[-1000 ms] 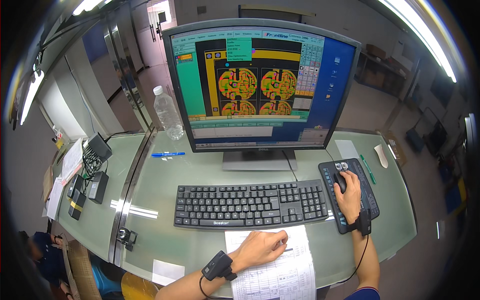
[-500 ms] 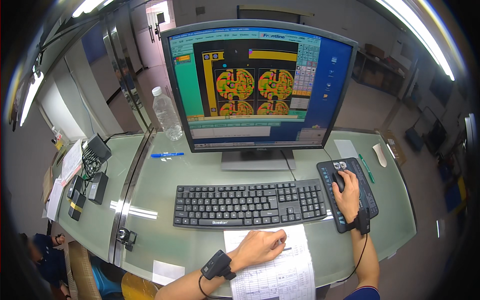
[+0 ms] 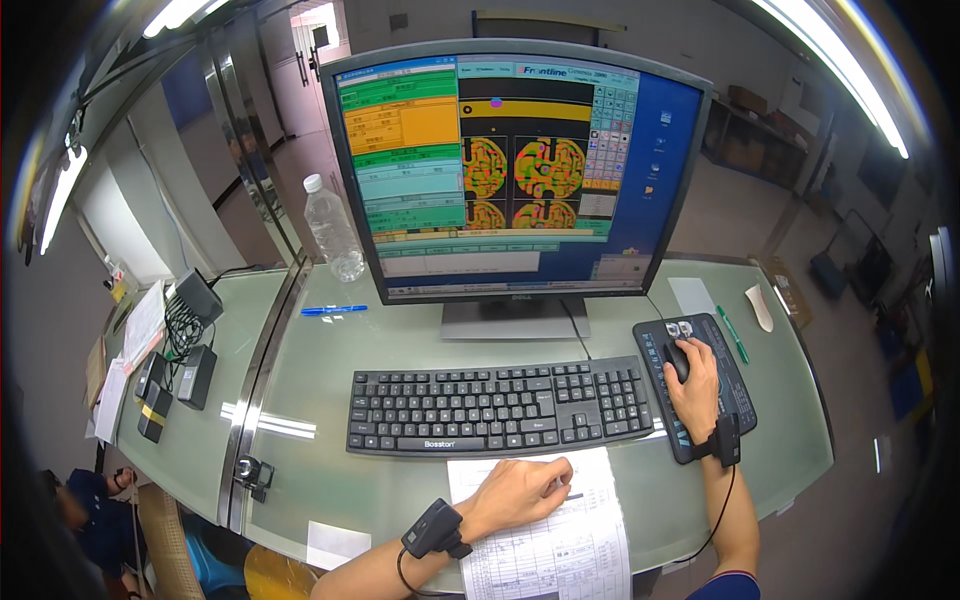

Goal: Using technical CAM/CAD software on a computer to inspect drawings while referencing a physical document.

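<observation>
My right hand (image 3: 695,385) grips a black mouse (image 3: 677,357) on a dark mouse pad (image 3: 735,380) at the right of the glass desk. My left hand (image 3: 520,492) rests, fingers curled, on a printed paper form (image 3: 555,545) at the desk's front edge; a pen tip seems to show by its fingers, but I cannot tell if it is held. A black keyboard (image 3: 500,405) lies between the paper and a large monitor (image 3: 515,170) showing green and orange panels and round yellow patterns. Both wrists wear small black devices.
A clear plastic bottle (image 3: 332,230) stands left of the monitor, a blue pen (image 3: 333,310) beside it. Black chargers and cables (image 3: 180,345) and papers (image 3: 135,350) lie at the far left. A green pen (image 3: 733,335) and white slips lie at the right. A person sits at lower left (image 3: 85,495).
The monitor's picture has changed: green and orange panels now fill its left side and the round patterns sit further right. Both hands have stayed about where they were.
</observation>
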Motion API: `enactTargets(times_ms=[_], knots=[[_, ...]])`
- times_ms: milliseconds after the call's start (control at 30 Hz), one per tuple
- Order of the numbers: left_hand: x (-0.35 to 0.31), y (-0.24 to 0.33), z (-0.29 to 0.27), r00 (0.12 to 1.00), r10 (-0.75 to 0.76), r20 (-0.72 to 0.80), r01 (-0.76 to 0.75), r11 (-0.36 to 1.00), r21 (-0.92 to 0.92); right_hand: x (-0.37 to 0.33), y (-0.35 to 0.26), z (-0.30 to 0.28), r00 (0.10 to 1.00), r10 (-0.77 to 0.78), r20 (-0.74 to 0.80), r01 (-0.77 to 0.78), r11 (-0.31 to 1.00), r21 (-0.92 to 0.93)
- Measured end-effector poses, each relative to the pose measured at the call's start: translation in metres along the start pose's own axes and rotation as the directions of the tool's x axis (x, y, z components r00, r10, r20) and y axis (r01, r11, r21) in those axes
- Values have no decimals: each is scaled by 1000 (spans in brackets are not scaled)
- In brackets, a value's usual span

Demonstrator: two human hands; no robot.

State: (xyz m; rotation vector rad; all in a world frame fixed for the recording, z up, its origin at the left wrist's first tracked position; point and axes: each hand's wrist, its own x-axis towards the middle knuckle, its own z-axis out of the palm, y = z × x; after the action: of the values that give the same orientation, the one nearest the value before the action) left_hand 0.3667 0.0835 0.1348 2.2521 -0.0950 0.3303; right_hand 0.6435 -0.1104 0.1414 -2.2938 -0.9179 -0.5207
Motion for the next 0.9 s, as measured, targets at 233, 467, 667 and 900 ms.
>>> enactTargets(times_ms=[233,467,667,900], knots=[[-1,0,0,1000,2,-1,-2,1000,11,0,-1,0,1000,-4,2,4,1000,-6],[-1,-1,1,1000,6,0,-6,1000,8,0,0,0,1000,-17,7,17,1000,8],[0,0,0,1000,6,1,-6,1000,7,0,0,0,1000,-13,8,13,1000,14],[0,0,0,1000,9,2,-9,1000,5,0,1,1,1000,-18,11,18,1000,14]])
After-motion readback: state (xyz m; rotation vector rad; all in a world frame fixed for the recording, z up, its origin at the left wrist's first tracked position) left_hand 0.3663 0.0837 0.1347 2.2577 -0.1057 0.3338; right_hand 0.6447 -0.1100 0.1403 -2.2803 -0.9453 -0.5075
